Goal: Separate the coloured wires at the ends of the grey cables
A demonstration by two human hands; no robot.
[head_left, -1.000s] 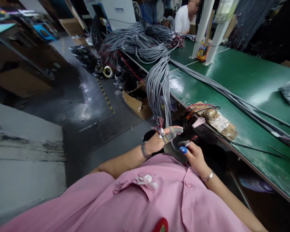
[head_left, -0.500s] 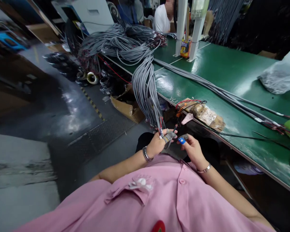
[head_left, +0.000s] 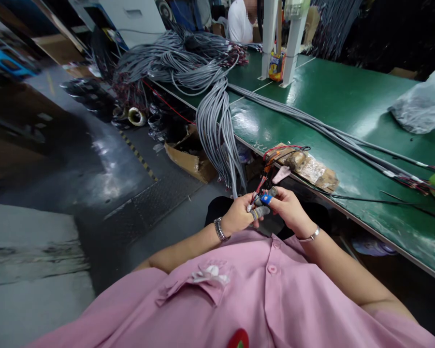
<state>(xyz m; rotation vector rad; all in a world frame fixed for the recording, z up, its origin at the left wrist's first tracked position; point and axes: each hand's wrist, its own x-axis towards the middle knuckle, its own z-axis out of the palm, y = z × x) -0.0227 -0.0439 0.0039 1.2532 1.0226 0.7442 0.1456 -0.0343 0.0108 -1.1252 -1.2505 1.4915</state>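
My left hand [head_left: 239, 213] is closed around the end of a grey cable [head_left: 234, 181], close to where thin red, white and dark wires [head_left: 261, 183] fan out. Grey covers are on some of its fingertips. My right hand [head_left: 290, 209] meets it from the right, thumb and forefinger pinched on the wire ends; the thumb wears a blue cover [head_left: 266, 198]. The exact wires in that pinch are partly hidden by the fingers. Above my hands, a thick bundle of grey cables [head_left: 213, 121] hangs over the table edge, the held cable alongside it.
The green table [head_left: 326, 106] carries a cable pile [head_left: 174, 63], a long cable run [head_left: 293, 113], a tape-wrapped block [head_left: 311, 171] at its edge and a plastic bag [head_left: 424, 104]. Below stands a cardboard box [head_left: 188, 162]. A person in white [head_left: 239, 21] is behind the table.
My right hand has moved left and up to the wires beside my left hand, its fingers closing on them. The wire ends in my left hand now lean to the right.
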